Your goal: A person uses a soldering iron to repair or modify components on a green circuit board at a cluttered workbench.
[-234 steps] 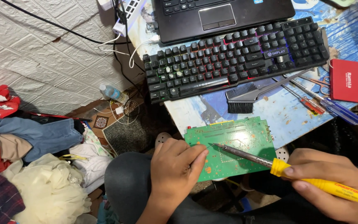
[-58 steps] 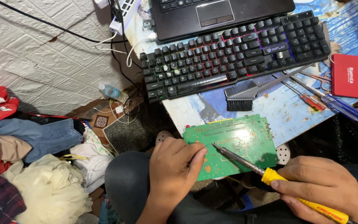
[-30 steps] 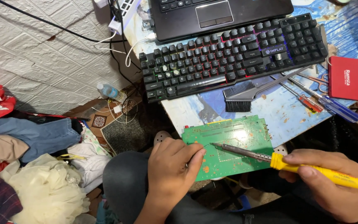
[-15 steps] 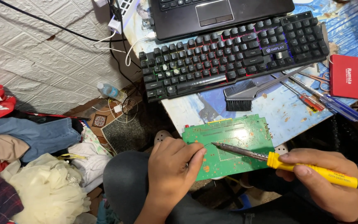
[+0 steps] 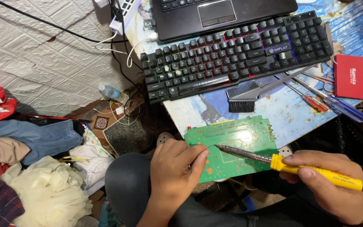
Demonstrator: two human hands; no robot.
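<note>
Since half a second ago the soldering iron (image 5: 290, 164) has barely shifted, its tip still on the board. Black keyboard (image 5: 236, 54), table (image 5: 290, 113) top, above. Green circuit board (image 5: 234, 147): on the lap at the table edge; light, stiff, likely fragile; best held by its edges. Left hand (image 5: 175, 170): fingers pinched at the board's left edge, apparently feeding thin wire. Right hand (image 5: 332, 185): closed round the iron's yellow handle.

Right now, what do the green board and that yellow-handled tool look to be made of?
The green board looks like rigid circuit laminate with a glossy coating: it shines under the light and shows fine pale lines. The tool looks like a soldering iron: a smooth yellow handle, probably plastic, and a dull dark shaft, likely metal.
</note>
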